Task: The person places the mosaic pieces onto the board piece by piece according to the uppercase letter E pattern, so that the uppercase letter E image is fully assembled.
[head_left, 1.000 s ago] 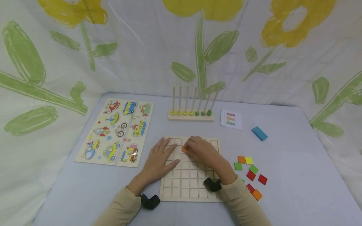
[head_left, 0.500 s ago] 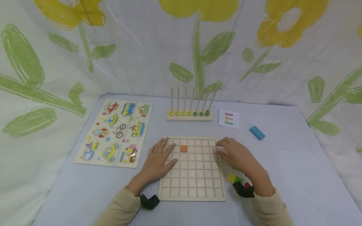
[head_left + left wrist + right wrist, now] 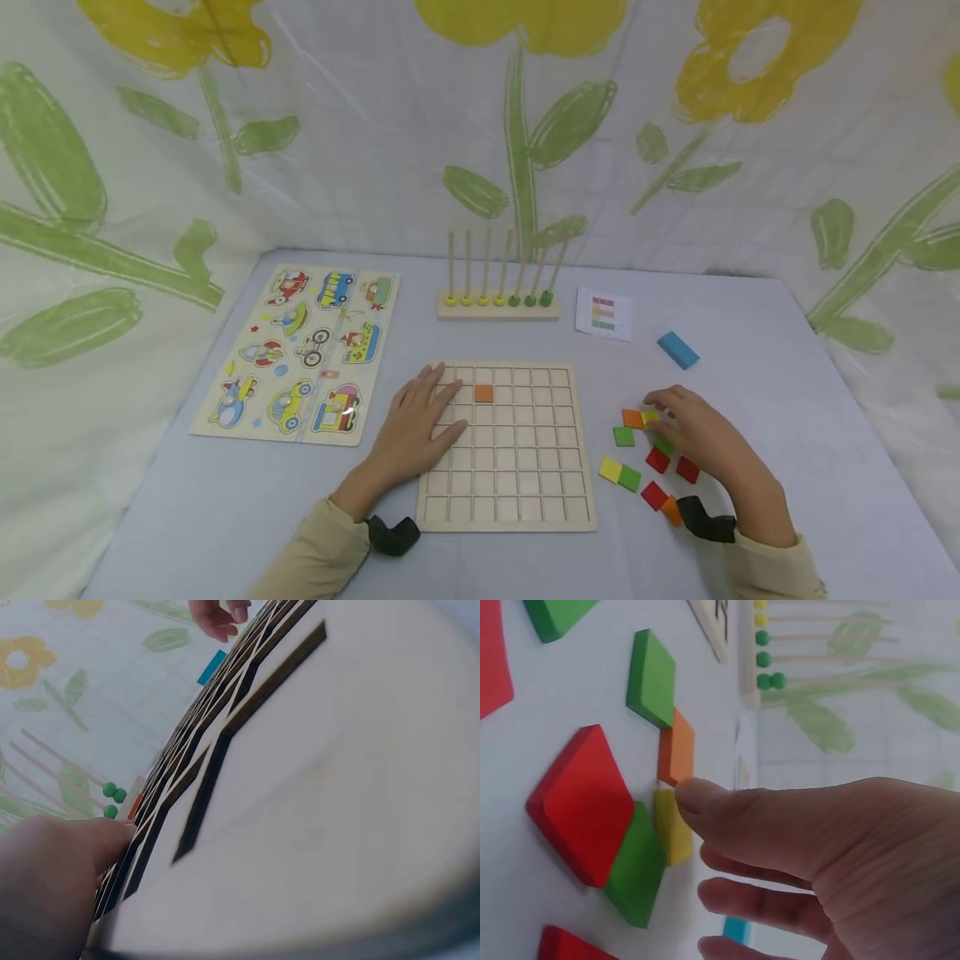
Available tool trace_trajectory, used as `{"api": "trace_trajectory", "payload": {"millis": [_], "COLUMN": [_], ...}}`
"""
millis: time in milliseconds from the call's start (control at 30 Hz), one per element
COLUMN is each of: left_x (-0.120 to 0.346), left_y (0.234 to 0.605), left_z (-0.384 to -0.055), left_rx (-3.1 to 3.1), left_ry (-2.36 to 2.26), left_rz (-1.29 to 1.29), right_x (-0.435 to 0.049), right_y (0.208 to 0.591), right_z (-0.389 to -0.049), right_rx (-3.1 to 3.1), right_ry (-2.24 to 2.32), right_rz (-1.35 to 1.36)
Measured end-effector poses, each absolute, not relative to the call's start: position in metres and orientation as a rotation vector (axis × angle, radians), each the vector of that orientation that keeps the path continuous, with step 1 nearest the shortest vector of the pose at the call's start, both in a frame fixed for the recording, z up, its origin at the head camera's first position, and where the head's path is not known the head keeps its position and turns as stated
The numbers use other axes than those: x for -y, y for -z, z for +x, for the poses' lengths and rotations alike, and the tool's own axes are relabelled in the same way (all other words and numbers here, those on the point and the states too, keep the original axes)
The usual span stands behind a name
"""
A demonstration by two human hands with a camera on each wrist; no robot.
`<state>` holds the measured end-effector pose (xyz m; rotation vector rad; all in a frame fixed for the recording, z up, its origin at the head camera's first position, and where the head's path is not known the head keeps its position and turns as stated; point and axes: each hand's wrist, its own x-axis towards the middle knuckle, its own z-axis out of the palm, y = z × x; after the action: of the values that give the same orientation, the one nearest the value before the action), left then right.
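A flowered curtain (image 3: 360,167) hangs well beyond the grid board (image 3: 507,457), which lies on a pale table (image 3: 810,400). Left of the board is a vehicle puzzle (image 3: 296,367), and past its far edge stands a peg rack (image 3: 495,312). The left hand (image 3: 411,429) rests across the board's left edge, fingers straight and spread, grasping nothing. The right hand (image 3: 693,429), at the board's right edge half a second ago, is now farther right of it, fingers parted and loosely bent, with nothing between them. Beyond the board's far right corner lie a printed card (image 3: 603,314) and, farther right, a blue block (image 3: 678,350). Smallest are the tiles: the orange tile (image 3: 483,393) sits in the board's second row from the far edge, third column from the left, uncovered since the right hand let go, so that placement looks finished. Right of the board, that hand's thumb is close to a yellow tile (image 3: 675,844) and a loose orange tile (image 3: 676,750); whether it touches either cannot be told. The work seems between placements.
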<state>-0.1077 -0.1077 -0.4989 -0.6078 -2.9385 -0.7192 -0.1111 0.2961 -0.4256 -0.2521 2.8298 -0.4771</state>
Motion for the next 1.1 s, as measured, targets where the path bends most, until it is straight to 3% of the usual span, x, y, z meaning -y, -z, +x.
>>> {"api": "trace_trajectory", "payload": {"millis": [867, 1100], "left_x": [0.107, 0.107], "left_y": [0.496, 0.496], "left_z": [-0.106, -0.106], "left_rx": [2.942, 2.939], "left_ry": [0.726, 0.727], "left_rz": [-0.595, -0.589], "right_x": [-0.303, -0.272], "right_y": [0.434, 0.421], "right_z": [-0.110, -0.116], "right_rx": [-2.877, -2.857], "right_ry": [0.382, 0.480], "right_rz": [-0.276, -0.292]}}
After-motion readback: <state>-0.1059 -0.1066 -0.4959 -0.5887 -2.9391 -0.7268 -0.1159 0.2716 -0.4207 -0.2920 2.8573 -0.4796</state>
